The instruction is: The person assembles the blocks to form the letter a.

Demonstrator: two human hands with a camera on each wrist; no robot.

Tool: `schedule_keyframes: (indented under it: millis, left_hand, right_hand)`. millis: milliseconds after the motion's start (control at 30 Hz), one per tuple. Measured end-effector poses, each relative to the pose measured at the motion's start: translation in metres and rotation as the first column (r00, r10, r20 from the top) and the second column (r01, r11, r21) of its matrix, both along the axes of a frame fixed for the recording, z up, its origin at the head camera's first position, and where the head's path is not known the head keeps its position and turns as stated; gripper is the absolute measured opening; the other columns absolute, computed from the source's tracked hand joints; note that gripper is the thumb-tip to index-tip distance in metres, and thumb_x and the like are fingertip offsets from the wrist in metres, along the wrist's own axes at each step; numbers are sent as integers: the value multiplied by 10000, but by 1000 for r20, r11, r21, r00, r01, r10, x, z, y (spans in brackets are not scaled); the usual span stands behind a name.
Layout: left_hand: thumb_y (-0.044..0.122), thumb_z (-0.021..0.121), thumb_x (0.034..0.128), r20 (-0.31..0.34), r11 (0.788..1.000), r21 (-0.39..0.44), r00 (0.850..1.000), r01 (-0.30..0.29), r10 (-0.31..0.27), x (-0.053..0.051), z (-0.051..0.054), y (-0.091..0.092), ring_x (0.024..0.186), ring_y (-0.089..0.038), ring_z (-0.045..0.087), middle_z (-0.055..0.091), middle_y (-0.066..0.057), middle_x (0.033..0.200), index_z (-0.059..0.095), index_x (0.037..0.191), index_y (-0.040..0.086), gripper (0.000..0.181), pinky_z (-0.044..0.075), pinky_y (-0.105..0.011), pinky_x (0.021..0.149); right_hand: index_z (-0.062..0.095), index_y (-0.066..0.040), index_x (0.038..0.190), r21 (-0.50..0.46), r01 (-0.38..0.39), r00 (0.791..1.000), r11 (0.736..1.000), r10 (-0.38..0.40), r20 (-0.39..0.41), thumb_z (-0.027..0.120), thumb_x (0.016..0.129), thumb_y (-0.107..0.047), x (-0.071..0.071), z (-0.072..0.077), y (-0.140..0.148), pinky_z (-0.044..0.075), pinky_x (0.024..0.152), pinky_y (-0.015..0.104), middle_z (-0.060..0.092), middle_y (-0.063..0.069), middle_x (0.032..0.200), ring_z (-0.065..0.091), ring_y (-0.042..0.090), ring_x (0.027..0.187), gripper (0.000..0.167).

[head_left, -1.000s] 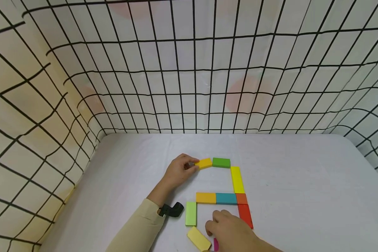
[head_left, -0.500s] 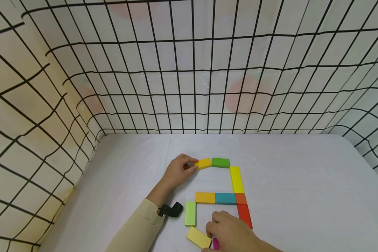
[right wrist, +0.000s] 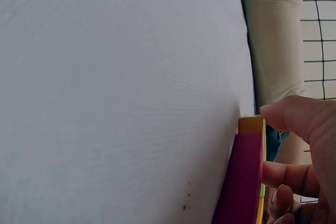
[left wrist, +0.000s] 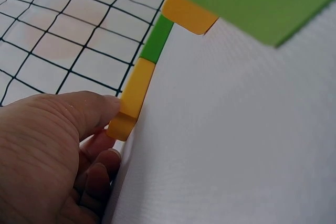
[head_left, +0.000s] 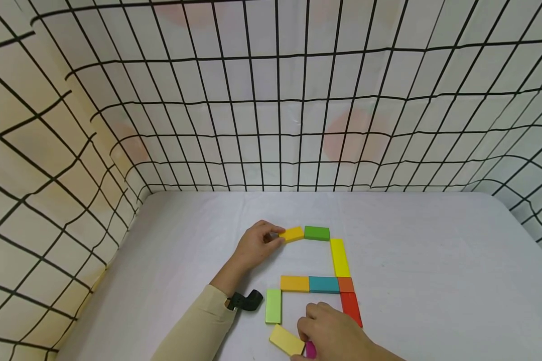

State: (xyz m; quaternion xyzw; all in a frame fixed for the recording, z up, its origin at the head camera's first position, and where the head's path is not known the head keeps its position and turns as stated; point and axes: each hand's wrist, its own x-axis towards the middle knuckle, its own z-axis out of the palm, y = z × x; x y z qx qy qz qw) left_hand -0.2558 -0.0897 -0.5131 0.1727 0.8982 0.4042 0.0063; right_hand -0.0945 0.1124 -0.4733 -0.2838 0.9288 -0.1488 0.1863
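Observation:
In the head view my left hand (head_left: 255,245) pinches the left end of an orange-yellow block (head_left: 292,234) between thumb and fingers. That block lies flat, its right end against a green block (head_left: 317,233). The left wrist view shows the thumb on the orange-yellow block (left wrist: 135,85). My right hand (head_left: 331,331), low in the head view, pinches a pale yellow block (head_left: 286,340) at its right end. Beside it lies a magenta block (head_left: 311,350), mostly hidden by the hand in the head view; the right wrist view shows more of this magenta block (right wrist: 239,177).
A yellow block (head_left: 340,257), a red block (head_left: 351,309), an orange-red block (head_left: 346,285), a teal block (head_left: 323,285), an orange block (head_left: 295,283) and a light green block (head_left: 273,306) continue the outline. Black netting (head_left: 278,135) surrounds the white table (head_left: 433,265).
The pale yellow block has shifted slightly right, closer to the magenta block, along with my right fingers. My left hand and the orange-yellow block have stayed in place.

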Motion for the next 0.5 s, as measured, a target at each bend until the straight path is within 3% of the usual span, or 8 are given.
schedule_keyframes:
  millis: [167, 367, 500]
  left_hand:
    - [204, 739, 943, 1, 1000, 4, 1000, 0, 0, 0, 0, 0, 854, -99, 571, 679, -3, 1115, 765, 1160, 174, 220, 486, -233, 762]
    - [210, 739, 944, 2, 1000, -1, 1000, -1, 1, -1, -1, 0, 851, -100, 565, 679, -2, 1116, 764, 1164, 173, 224, 482, -231, 761]
    - [211, 738, 945, 6, 1000, -6, 1000, -4, 4, 0, 1, 0, 849, -104, 562, 678, -6, 1114, 764, 1165, 171, 225, 479, -232, 758]
  right_hand:
    - [653, -292, 831, -11, 34, 999, 999, -34, 8, 723, 803, -685, 0, 1, -3, 410, 624, 184, 456, -155, 755, 414, 8, 731, 401]
    - [732, -292, 1047, -62, 62, 995, 996, -57, 83, 760, 792, -647, -3, 0, -2, 436, 666, 191, 501, -169, 814, 427, -3, 759, 438]
    - [753, -282, 1106, -96, 47, 993, 994, -36, 111, 786, 789, -610, -5, -1, -1, 447, 682, 179, 528, -172, 829, 428, -19, 766, 457]
